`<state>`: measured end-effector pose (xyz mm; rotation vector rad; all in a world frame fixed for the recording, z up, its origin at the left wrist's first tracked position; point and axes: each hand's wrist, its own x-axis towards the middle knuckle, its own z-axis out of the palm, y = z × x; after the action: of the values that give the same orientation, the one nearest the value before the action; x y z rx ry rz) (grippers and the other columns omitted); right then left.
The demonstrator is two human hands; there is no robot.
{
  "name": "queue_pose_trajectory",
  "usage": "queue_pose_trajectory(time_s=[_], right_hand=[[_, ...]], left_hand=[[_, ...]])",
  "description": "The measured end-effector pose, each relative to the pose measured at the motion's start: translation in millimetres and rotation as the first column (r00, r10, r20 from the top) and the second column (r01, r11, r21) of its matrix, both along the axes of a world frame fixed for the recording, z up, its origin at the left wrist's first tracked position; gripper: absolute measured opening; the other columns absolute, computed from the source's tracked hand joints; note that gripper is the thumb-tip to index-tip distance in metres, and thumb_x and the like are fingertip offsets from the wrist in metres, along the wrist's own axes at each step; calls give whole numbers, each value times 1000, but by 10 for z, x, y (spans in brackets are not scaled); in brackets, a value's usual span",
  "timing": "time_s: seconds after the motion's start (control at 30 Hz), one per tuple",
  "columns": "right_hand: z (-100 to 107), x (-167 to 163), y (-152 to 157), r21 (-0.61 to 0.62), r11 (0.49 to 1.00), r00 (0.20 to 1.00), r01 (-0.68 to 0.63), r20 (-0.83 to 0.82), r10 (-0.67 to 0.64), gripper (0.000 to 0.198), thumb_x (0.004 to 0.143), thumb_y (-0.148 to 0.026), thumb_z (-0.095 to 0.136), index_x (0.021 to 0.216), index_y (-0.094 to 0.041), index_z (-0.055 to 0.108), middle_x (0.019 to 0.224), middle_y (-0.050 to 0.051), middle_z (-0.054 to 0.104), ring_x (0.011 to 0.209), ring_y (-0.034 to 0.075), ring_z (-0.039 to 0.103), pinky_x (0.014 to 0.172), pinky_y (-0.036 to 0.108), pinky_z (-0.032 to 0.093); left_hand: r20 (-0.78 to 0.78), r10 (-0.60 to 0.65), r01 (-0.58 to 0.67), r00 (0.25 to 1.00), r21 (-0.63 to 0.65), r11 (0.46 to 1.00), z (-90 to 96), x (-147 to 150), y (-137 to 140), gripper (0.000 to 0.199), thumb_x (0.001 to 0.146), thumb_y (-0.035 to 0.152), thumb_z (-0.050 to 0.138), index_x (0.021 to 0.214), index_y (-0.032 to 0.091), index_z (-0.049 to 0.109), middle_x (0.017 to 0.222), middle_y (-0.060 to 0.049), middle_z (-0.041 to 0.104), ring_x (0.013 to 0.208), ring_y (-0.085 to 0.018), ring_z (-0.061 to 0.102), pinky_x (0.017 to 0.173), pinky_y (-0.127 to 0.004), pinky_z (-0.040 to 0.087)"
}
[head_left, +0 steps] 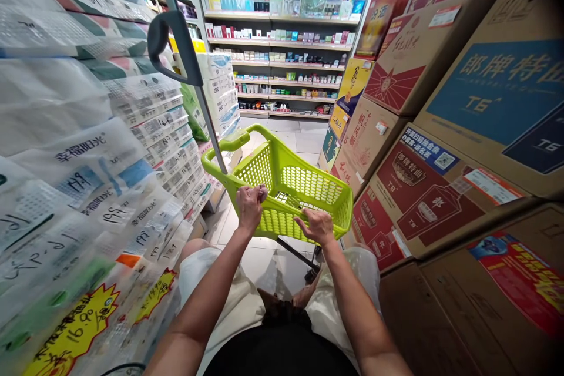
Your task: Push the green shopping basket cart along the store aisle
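A lime-green shopping basket cart (304,179) with perforated sides stands right in front of me, slightly turned. My left hand (250,205) is closed around its near rim, toward the left. Farther right along that same rim, my right hand (317,225) grips with the fingers over the edge and the thumb stretched to the left. A grey pull handle (176,47) rises on a metal pole from the basket's left end; neither hand touches it. Beneath the basket, part of a dark wheeled frame (297,252) shows.
Tall stacks of plastic-wrapped paper packs (106,147) line the left side, with yellow price signs (74,332). Cardboard cartons (423,188) are piled close on the right. Shelves of small boxes and bottles (282,47) cross the far end beyond the tiled floor (295,129).
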<state>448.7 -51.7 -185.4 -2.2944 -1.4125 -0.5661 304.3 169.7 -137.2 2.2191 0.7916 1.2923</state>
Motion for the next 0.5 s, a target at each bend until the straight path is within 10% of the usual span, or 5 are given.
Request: queue_pose_trajectory(time_s=[0.17,0.3,0.5], right_hand=[[20,272,-113,1,999,999,33,17,-33,51,105,-54,38,82,-21,70,68,5,71,65,15,60,65,28,25],[174,214,87,31,994,994,104,-26,-103,50,108,-49,35,85,-22,71,73,5,73,69,16,60,68,28,26],[176,-164,621,122,986,981,117,-171,-95,46,110,-44,31,95,-23,69,93,5,75,91,19,60,87,30,28]], left_hand=[[118,195,-204,974,68,977,-97,-127,116,27,94,18,55,115,20,71,112,-15,51,110,-31,51,105,-52,42],[285,351,-319,892,-154,935,-440,-116,57,28,96,15,49,121,17,59,122,-16,51,122,-29,49,113,-50,39],[123,571,-359,812,-666,654,-1111,-42,-253,17,95,17,46,110,19,54,105,-12,56,114,-30,60,100,-47,48]])
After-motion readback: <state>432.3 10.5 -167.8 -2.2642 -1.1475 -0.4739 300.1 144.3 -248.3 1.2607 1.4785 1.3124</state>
